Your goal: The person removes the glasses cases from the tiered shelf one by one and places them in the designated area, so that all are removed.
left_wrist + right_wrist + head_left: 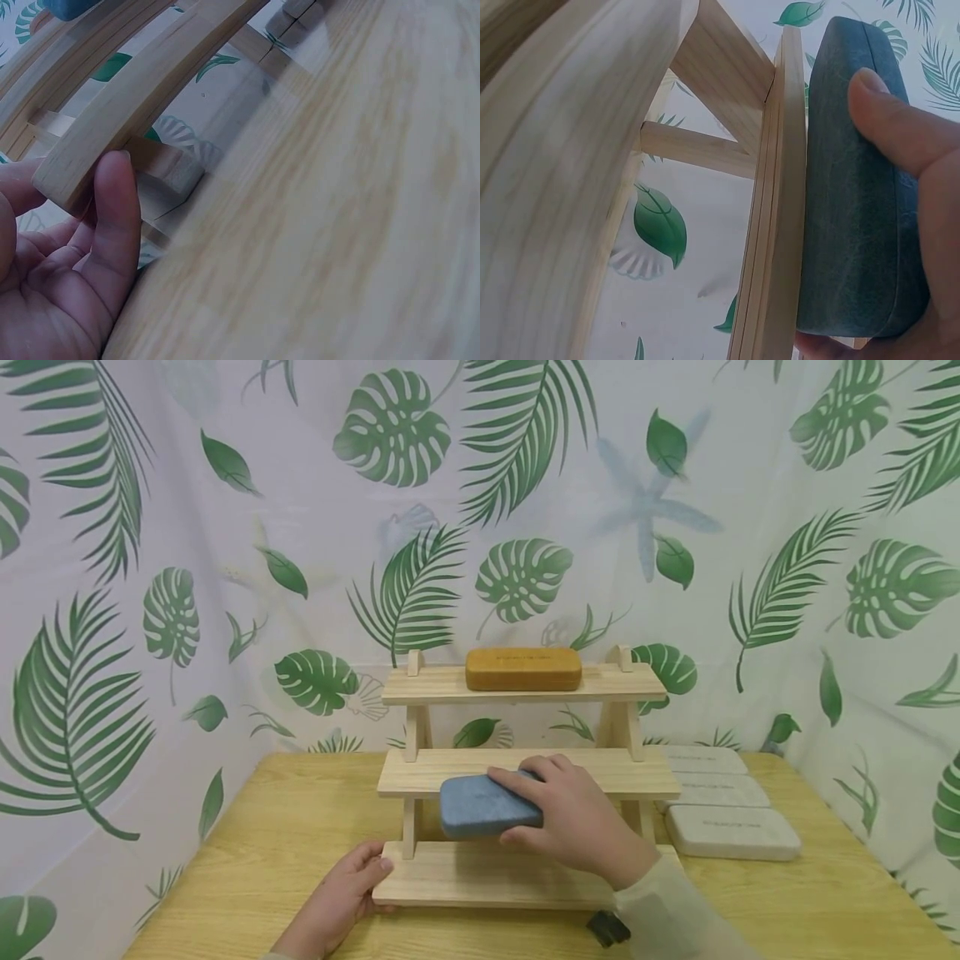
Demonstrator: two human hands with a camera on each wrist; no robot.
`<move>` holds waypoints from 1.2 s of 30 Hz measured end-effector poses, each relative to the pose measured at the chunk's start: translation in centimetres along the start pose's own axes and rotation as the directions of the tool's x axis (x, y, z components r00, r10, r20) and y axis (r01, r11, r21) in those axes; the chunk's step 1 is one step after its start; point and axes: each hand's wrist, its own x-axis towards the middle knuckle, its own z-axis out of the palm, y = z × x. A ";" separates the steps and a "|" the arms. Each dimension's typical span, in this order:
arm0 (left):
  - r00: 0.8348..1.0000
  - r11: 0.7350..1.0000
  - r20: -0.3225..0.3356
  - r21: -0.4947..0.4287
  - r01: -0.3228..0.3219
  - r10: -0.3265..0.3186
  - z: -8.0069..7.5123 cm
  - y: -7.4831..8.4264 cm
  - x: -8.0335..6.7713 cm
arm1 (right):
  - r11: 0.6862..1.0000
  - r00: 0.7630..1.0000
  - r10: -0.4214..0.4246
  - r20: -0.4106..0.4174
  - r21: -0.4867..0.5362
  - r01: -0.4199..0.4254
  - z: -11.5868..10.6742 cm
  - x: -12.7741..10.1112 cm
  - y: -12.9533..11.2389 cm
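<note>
1. While the right hand [573, 827] clamped fingers and thumb round the blue case [483, 806] at the middle shelf's [420, 772] front edge, it could have tipped off, being only partly over the board.
2. The left hand [341, 893], thumb against the bottom shelf [480, 877], steadied the rack.
3. The case's long axis ran crosswise to the fingers, along the shelf.

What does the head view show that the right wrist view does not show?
Only the head view shows the left hand touching the lowest board's left end, the brown case on the top board and three white cases on the table. Only the right wrist view shows the shelf's diagonal brace from below. Both show the right hand holding the blue case at the middle board.
</note>
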 end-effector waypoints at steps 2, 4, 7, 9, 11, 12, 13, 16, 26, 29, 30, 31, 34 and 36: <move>1.000 1.000 -0.001 0.002 0.003 -0.003 0.0 0.0 0.0 | 1.000 1.000 0.003 0.002 0.008 -0.003 -0.2 -0.2 0.1; 1.000 1.000 -0.002 0.008 0.004 -0.004 -0.1 0.0 0.0 | 1.000 1.000 0.004 0.000 0.021 -0.004 -0.4 -0.4 0.1; 1.000 1.000 0.000 0.010 0.001 -0.001 -0.1 0.0 0.0 | 0.999 1.000 0.002 -0.008 0.036 -0.002 -0.6 -0.8 0.4; 1.000 1.000 0.003 0.008 -0.003 0.003 0.0 0.0 0.0 | 0.999 1.000 0.004 -0.015 0.053 -0.003 -0.7 -1.1 0.6; 1.000 1.000 0.005 0.007 -0.008 0.008 0.1 0.0 0.0 | 0.998 1.000 0.004 -0.026 0.061 -0.002 -0.7 -1.4 0.9; 1.000 1.000 0.005 0.006 -0.010 0.010 0.1 0.1 -0.1 | 0.998 0.999 0.005 -0.032 0.068 -0.003 -0.7 -1.5 1.0; 1.000 1.000 0.005 0.004 -0.012 0.012 0.1 0.1 -0.1 | 0.997 0.999 0.006 -0.039 0.077 -0.003 -0.8 -1.7 1.2; 1.000 1.000 0.003 -0.003 -0.015 0.015 0.1 0.2 -0.1 | 0.996 0.998 0.007 -0.059 0.085 -0.002 -0.8 -2.0 1.7; 1.000 1.000 0.007 -0.009 -0.004 0.004 -0.1 0.0 -0.1 | 0.997 0.997 -0.002 -0.081 0.083 0.008 -1.6 -3.6 2.8; 1.000 1.000 0.006 -0.006 -0.002 0.002 -0.1 -0.1 -0.1 | 0.997 0.998 0.006 -0.055 0.073 -0.002 -2.0 -4.3 3.1; 1.000 1.000 0.005 -0.006 0.000 0.001 -0.2 -0.1 -0.1 | 0.998 0.999 0.012 -0.045 0.070 -0.009 -2.1 -4.5 3.3; 1.000 1.000 0.003 -0.005 0.001 -0.001 -0.2 -0.1 -0.1 | 0.998 0.999 0.017 -0.038 0.067 -0.014 -2.2 -4.7 3.5; 1.000 1.000 0.000 0.000 -0.001 0.001 -0.2 0.0 -0.1 | 0.997 0.999 0.031 -0.025 0.069 -0.029 -2.6 -5.5 4.0; 1.000 1.000 0.001 0.002 -0.003 0.003 -0.2 0.0 -0.1 | 0.997 0.999 0.034 -0.028 0.076 -0.032 -2.8 -6.1 4.4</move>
